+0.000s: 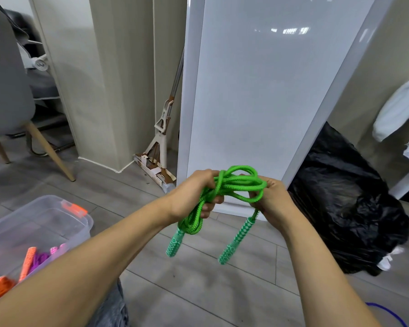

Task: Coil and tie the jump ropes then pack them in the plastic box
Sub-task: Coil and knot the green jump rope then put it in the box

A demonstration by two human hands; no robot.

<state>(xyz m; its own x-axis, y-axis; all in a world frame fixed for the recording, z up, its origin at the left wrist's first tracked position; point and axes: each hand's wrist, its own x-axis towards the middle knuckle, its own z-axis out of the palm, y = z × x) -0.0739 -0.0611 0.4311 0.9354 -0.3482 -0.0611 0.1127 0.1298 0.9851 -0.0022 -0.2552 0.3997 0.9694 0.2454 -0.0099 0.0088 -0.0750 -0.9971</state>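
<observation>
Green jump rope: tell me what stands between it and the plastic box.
Nothing visible does. The left hand and right hand grip the green jump rope in the air; the plastic box sits to their left, top apparently open.

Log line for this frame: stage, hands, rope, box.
stage: coiling | green jump rope: bundled between hands | left hand: grips coil | right hand: grips loops | plastic box: holds orange rope, purple rope

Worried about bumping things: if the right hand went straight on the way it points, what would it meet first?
Apart from the green jump rope it grips, the right hand would probably meet the white board propped just ahead; depth is unclear.
</observation>
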